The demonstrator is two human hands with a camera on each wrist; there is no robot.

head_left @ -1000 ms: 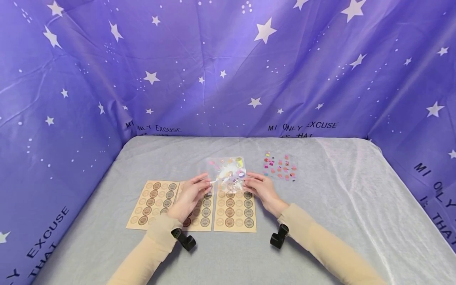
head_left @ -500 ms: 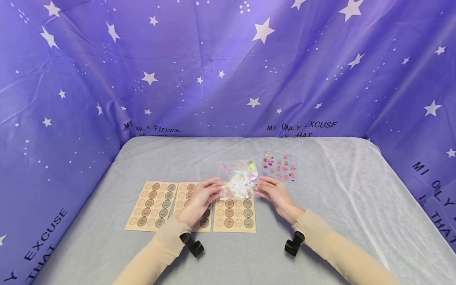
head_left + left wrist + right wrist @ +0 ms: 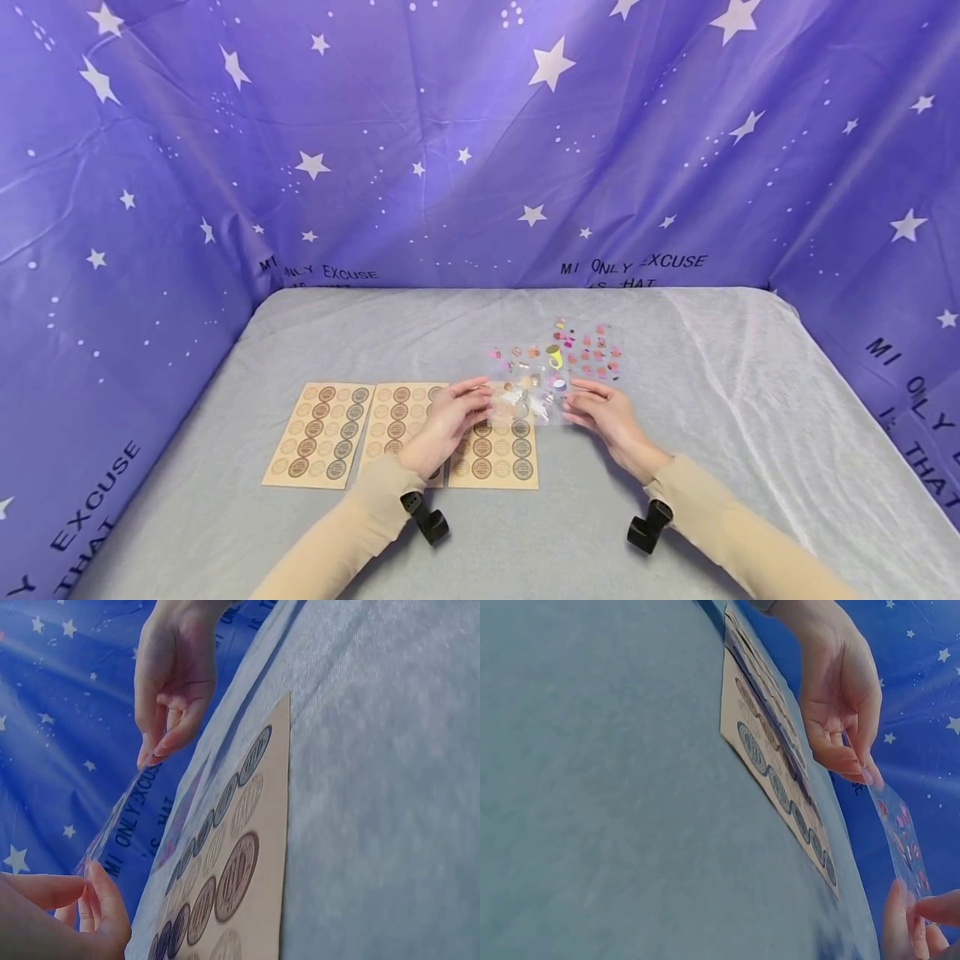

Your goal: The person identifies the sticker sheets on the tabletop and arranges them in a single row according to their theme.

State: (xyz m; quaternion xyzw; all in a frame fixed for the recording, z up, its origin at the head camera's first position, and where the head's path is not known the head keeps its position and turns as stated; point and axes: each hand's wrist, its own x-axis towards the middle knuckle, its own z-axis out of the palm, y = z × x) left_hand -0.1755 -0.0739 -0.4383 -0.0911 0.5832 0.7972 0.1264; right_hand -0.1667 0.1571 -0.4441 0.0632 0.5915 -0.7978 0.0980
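Note:
A clear sticker sheet [image 3: 531, 385] with small colourful pictures is held up off the table between both hands. My left hand [image 3: 450, 421] pinches its left edge with thumb and fingers. At the opposite edge, my right hand [image 3: 617, 423] pinches it the same way. The left wrist view catches the sheet [image 3: 112, 817] nearly edge-on, stretched between the hands. Below it lies the rightmost tan sheet of round stickers [image 3: 495, 467], partly covered by the clear sheet and my left hand.
Two more tan sheets of round stickers lie to the left, the middle one [image 3: 386, 417] beside the leftmost one [image 3: 311, 437]. Another clear sticker sheet [image 3: 600, 354] with pink and red pictures lies behind the held one. A grey cloth [image 3: 712, 375] covers the table. A purple star curtain [image 3: 420, 208] surrounds it.
Both hands have moved to the right, carrying the clear sticker sheet with them. It now overlaps the view of the other clear sheet, and more of the middle tan sheet shows.

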